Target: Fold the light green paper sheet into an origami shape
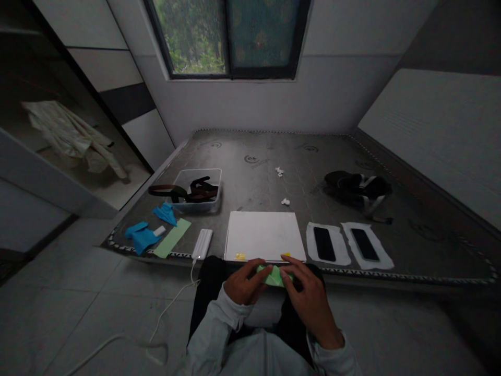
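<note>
A folded piece of light green paper [274, 276] is held between my two hands above my lap, at the near edge of a white flat box [266, 235]. My left hand [246, 282] pinches its left end with thumb and fingers. On the right end, the thumb and fingers of my right hand [307, 292] are closed. The paper has creased, raised folds in its middle; its underside is hidden. Two yellow patches mark the near edge of the box. To the left lies a flat green paper strip [173, 239] beside folded blue paper pieces [143, 237].
A white power strip [202, 244] with a cable sits left of the box. Two phones [324, 244] rest on white cloths at right. Farther back are a clear plastic bin [217, 190] with belts, a dark bag [356, 188] and crumpled white bits [285, 201].
</note>
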The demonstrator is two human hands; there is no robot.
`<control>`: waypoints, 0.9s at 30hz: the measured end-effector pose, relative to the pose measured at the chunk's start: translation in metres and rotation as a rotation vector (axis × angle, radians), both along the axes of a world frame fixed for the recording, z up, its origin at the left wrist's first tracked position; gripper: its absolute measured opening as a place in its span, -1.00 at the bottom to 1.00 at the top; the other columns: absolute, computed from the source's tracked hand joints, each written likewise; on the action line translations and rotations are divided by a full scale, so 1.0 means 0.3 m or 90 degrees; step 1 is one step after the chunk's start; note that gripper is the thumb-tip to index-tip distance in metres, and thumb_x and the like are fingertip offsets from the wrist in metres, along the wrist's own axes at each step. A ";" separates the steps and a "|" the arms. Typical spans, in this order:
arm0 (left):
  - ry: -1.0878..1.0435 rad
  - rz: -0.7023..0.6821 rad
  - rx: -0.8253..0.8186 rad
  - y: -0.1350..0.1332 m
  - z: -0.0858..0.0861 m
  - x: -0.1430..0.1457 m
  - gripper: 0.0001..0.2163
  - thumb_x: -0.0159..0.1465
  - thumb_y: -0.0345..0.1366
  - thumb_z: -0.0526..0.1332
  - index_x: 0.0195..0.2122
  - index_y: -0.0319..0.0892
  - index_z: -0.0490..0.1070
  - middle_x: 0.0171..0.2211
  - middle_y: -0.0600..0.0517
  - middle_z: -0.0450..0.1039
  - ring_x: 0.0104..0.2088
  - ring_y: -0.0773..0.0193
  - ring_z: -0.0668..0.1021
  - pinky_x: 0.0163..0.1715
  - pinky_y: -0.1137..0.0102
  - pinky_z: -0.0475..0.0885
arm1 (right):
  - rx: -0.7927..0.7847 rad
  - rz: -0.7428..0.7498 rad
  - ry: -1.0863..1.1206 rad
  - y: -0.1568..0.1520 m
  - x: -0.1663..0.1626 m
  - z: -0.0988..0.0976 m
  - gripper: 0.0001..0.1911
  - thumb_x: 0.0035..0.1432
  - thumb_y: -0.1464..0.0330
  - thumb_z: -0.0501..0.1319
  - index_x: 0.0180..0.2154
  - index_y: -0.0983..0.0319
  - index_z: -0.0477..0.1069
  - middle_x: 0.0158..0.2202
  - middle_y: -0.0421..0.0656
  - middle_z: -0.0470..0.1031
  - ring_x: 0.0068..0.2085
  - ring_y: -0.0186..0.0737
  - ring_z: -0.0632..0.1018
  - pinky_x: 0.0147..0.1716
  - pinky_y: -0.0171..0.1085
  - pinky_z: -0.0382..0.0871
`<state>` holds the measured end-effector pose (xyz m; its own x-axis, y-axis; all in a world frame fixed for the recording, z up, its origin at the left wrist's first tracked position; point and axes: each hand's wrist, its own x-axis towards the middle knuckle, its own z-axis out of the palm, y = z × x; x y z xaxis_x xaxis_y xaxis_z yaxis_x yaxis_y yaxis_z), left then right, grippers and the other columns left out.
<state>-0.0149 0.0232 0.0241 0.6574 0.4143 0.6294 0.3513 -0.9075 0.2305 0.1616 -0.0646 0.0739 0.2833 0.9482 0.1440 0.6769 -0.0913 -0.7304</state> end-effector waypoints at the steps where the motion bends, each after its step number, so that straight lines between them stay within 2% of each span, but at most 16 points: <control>1: -0.001 -0.001 -0.004 0.001 -0.001 -0.001 -0.69 0.25 -0.27 0.15 0.02 -0.15 0.41 -0.12 -0.13 0.52 -0.25 0.32 0.62 -0.24 0.49 0.58 | -0.001 0.015 -0.013 -0.002 0.001 -0.001 -0.79 0.22 0.23 0.10 -0.28 0.12 0.49 0.05 -0.09 0.49 0.07 -0.11 0.50 0.12 -0.06 0.38; 6: -0.005 0.002 -0.014 0.007 -0.003 -0.009 -0.68 0.25 -0.26 0.16 0.02 -0.15 0.39 -0.10 -0.12 0.50 -0.22 0.33 0.61 -0.20 0.51 0.56 | -0.018 0.086 -0.044 -0.019 0.013 -0.009 -0.74 0.23 0.21 0.10 -0.13 0.13 0.46 0.16 -0.07 0.37 0.14 -0.13 0.44 0.16 -0.09 0.35; 10: -0.019 0.002 -0.016 0.009 0.002 -0.015 -0.70 0.26 -0.26 0.14 0.01 -0.16 0.39 -0.10 -0.12 0.48 -0.22 0.32 0.61 -0.21 0.49 0.57 | -0.021 0.156 -0.046 -0.028 0.023 -0.016 -0.55 0.12 0.17 0.23 0.05 0.11 0.35 0.20 -0.10 0.33 0.20 -0.11 0.37 0.20 -0.08 0.32; 12: -0.034 -0.003 -0.031 0.011 0.009 -0.017 -0.70 0.26 -0.26 0.14 0.01 -0.15 0.39 -0.10 -0.12 0.47 -0.23 0.32 0.60 -0.22 0.48 0.57 | -0.013 0.156 -0.036 -0.027 0.024 -0.018 -0.58 0.12 0.19 0.23 0.03 0.11 0.36 0.18 -0.10 0.36 0.18 -0.12 0.39 0.19 -0.09 0.33; 16: -0.105 -0.027 -0.082 0.018 0.021 -0.015 -0.72 0.24 -0.28 0.17 -0.02 -0.14 0.41 -0.10 -0.13 0.44 -0.32 0.34 0.60 -0.30 0.46 0.58 | 0.025 0.099 -0.003 -0.016 0.016 -0.018 -0.75 0.12 0.23 0.24 -0.14 0.12 0.47 0.08 -0.08 0.46 0.09 -0.12 0.48 0.12 -0.11 0.40; 21: -0.191 -0.039 -0.199 0.019 0.019 -0.002 -0.73 0.20 -0.28 0.22 -0.06 -0.10 0.43 0.14 -0.23 0.25 -0.52 0.50 0.53 -0.43 0.45 0.56 | 0.051 0.065 0.026 -0.006 0.009 -0.003 -0.80 0.13 0.24 0.23 -0.20 0.12 0.50 -0.01 -0.09 0.52 0.03 -0.13 0.53 0.07 -0.12 0.43; 24: -0.194 -0.035 -0.259 0.008 0.019 0.009 -0.69 0.14 -0.23 0.29 -0.07 -0.11 0.45 0.12 -0.24 0.31 -0.38 0.35 0.60 -0.36 0.39 0.58 | 0.043 0.061 0.039 -0.005 0.009 0.006 -0.83 0.18 0.24 0.18 -0.27 0.12 0.53 -0.05 -0.12 0.55 -0.01 -0.16 0.55 0.03 -0.16 0.45; 27: -0.192 -0.072 -0.285 -0.008 0.034 0.018 -0.57 0.04 -0.12 0.36 -0.07 -0.16 0.47 -0.05 -0.22 0.50 -0.13 0.12 0.60 -0.18 0.29 0.58 | 0.034 0.067 0.056 -0.006 0.006 0.009 -0.80 0.21 0.26 0.14 -0.30 0.12 0.54 -0.08 -0.14 0.56 -0.04 -0.20 0.56 0.01 -0.21 0.45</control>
<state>-0.0095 0.0209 0.0343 0.5309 0.6223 0.5752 0.1157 -0.7257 0.6782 0.1633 -0.0663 0.0765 0.1960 0.9650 0.1743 0.6137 0.0179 -0.7894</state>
